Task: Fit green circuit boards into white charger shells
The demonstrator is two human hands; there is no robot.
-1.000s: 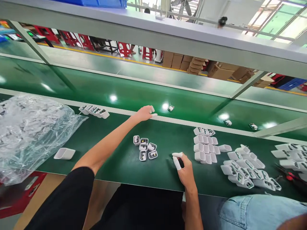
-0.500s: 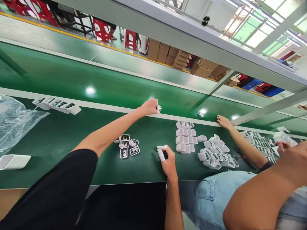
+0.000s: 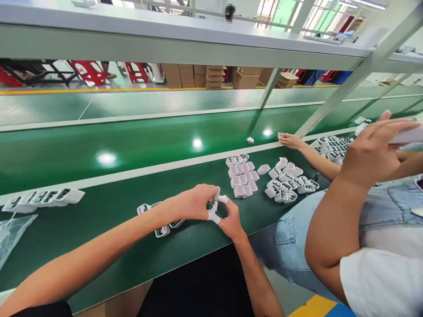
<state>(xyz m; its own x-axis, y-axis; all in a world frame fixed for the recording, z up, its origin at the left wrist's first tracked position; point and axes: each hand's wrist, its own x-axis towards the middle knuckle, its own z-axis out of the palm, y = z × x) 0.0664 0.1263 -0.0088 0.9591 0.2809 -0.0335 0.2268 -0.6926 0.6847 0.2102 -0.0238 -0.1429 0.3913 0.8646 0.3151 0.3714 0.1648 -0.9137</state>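
My left hand (image 3: 197, 201) pinches a small green circuit board with white parts (image 3: 211, 204) above the bench. My right hand (image 3: 232, 221), with white finger cots on its thumb and finger, closes on the same board from the other side. Fingers partly cover the board. Below my left forearm sit several white oval housings (image 3: 161, 231) with parts inside, half hidden by the arm. To the right of my hands stand rows of white housings (image 3: 243, 179).
A co-worker's hand (image 3: 290, 141) reaches to the green belt (image 3: 148, 149), where another small board (image 3: 250, 140) lies. More filled housings (image 3: 280, 193) are clustered near the co-worker. At far left are a row of housings (image 3: 42, 200) and a clear plastic bag (image 3: 15, 235).
My left hand has come back from the belt with the circuit board and met my right hand, whose fingers now touch it. The view has turned to the right.
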